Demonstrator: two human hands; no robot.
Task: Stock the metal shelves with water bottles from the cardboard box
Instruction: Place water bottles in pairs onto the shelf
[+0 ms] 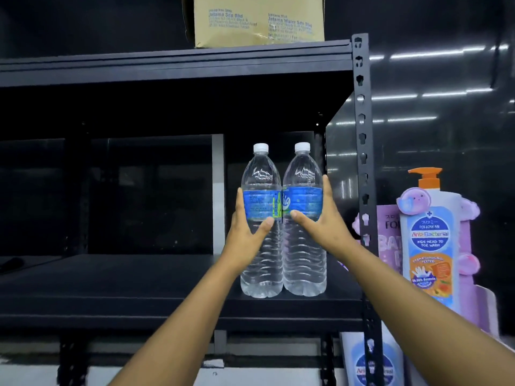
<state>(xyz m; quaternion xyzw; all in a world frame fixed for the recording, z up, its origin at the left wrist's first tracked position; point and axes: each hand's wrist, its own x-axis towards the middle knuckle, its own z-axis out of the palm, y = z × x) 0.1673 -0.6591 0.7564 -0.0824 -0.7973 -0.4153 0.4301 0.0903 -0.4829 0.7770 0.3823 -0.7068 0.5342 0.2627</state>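
Note:
Two clear water bottles with white caps and blue labels stand upright side by side at the right end of the black metal shelf (139, 296). My left hand (246, 232) grips the left bottle (260, 174) around its label, thumb across the front. My right hand (320, 221) grips the right bottle (302, 174) the same way, fingers wrapped round its right side. The bottles touch each other, and their bases rest on the shelf board near the front edge. A cardboard box (259, 20) with blue print sits on the shelf above.
The shelf's perforated black upright (362, 135) stands just right of the bottles. Beyond it is a large pump-bottle display of kids' wash (430, 246) in purple and orange. The shelf board stretches dark to the left, with a dark object (11, 264) at its far left.

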